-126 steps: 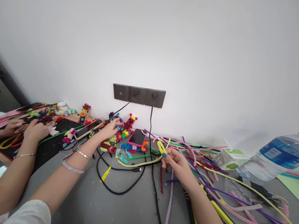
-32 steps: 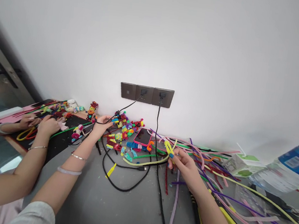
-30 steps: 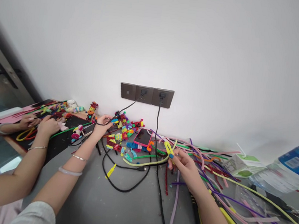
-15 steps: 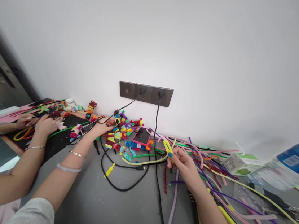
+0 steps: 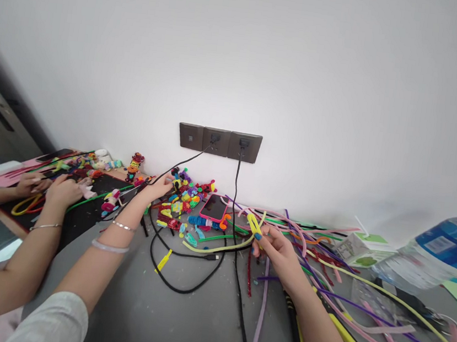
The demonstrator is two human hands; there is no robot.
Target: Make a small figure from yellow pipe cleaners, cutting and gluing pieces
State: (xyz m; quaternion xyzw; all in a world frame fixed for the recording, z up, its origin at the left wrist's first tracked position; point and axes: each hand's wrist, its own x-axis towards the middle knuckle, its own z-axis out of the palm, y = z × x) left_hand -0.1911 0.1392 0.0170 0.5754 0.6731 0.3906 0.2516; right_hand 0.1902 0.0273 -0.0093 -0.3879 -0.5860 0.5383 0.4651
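My right hand [image 5: 279, 249] pinches a yellow pipe cleaner [image 5: 253, 224] between thumb and fingers. Its upper part is bent into narrow loops, and a long pale tail runs left above the table. My left hand [image 5: 161, 187] reaches to the left edge of a pile of colourful pipe-cleaner figures [image 5: 182, 206], fingers stretched toward a dark and yellow one. Whether the fingertips touch it I cannot make out. A phone with a pink case [image 5: 214, 208] lies just right of the pile, with a blue coiled piece [image 5: 201, 221] in front.
Black cables [image 5: 180, 290] loop over the grey table from the wall sockets [image 5: 219, 142]. Loose pipe cleaners [image 5: 345, 302], yellow-and-black pliers [image 5: 351, 341], a drink carton [image 5: 366, 250] and a water bottle [image 5: 435, 252] are on the right. A co-worker's hands [image 5: 61, 192] work at the left.
My left hand has moved up toward the back of the pile, off the orange piece near its fingers. My right hand still holds the yellow pipe cleaner. The view has shifted slightly.
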